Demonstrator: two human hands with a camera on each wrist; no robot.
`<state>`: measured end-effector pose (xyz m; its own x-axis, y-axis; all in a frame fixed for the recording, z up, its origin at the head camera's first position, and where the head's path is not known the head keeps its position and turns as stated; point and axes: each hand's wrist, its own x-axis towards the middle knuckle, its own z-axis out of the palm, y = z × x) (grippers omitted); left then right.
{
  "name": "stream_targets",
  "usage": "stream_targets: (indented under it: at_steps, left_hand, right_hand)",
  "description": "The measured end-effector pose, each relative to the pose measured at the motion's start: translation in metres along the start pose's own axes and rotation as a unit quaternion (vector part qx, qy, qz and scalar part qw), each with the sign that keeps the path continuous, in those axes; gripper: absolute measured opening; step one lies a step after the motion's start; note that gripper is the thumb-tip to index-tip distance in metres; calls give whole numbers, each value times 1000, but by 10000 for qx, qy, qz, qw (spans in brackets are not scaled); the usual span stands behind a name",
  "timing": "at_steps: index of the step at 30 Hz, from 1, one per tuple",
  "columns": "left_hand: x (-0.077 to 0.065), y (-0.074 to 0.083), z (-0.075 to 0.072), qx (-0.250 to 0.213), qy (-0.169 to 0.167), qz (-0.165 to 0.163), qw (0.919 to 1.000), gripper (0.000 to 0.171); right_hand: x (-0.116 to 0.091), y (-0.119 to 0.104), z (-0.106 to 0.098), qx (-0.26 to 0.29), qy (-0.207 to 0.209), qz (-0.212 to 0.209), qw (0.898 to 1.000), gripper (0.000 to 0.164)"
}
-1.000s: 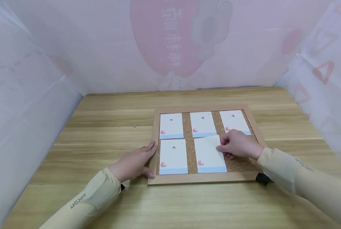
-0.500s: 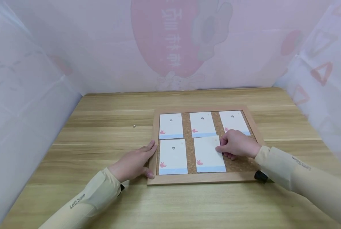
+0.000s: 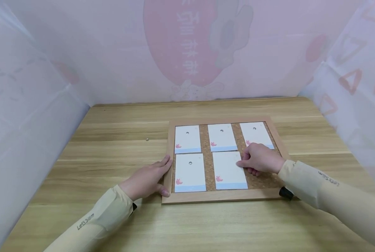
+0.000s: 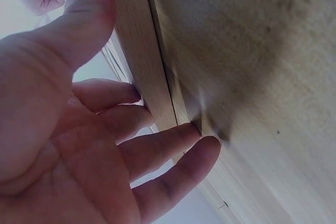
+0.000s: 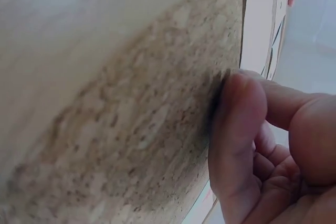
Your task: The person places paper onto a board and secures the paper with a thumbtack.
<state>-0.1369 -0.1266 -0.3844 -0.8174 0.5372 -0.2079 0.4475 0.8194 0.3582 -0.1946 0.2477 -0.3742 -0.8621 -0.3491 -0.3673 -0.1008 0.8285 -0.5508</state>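
Note:
A wood-framed corkboard (image 3: 263,182) lies flat on the table. My right hand (image 3: 263,158) pinches the right edge of a white note card (image 3: 228,171) with a blue bottom band, in the middle of the lower row. No thumbtack shows on this card. In the right wrist view the fingertips (image 5: 244,93) are close over the cork. My left hand (image 3: 146,180) rests along the board's left edge, its thumb at the front corner. In the left wrist view its fingers (image 4: 178,177) are extended, touching the wooden frame (image 4: 142,51).
Several matching cards, such as the lower-left card (image 3: 190,176), each bear one silver thumbtack (image 3: 190,163). One small silver thumbtack (image 3: 147,139) lies on the table (image 3: 121,140) left of the board. Printed cloth walls (image 3: 118,59) stand behind and at both sides.
The pinched card has turned slightly and now sits squarer, its top edge just below the upper card. My right hand has barely moved; my left hand stays at the board's edge.

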Motion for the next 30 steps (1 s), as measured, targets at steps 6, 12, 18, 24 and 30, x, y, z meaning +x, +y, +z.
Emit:
stream_targets:
  at_steps: [6,12,18,24,30]
  left_hand:
    - [2,0,1,5,5,-10,10000,105]
    - [1,-1,2,-59,-15,-61,10000,104]
    - [0,-2,3,-37,31,-44,10000,104]
    - [-1,-3,-1,-225,-101,-53,9997,105]
    - [7,-19,-15,-627,-144,59,9979,88]
  right_hand:
    - [-3,0,3,-341,277,-174,9989,33]
    - [-13,-4,16,-1890,1283,-1573,9608,12]
    - [-28,-2,20,-2518,1360,-2396,9277,39]
    - [-35,9,15,-2223,861,-2421,9405,50]
    - [-37,10,14,-2111,584,-2285,9486,57]
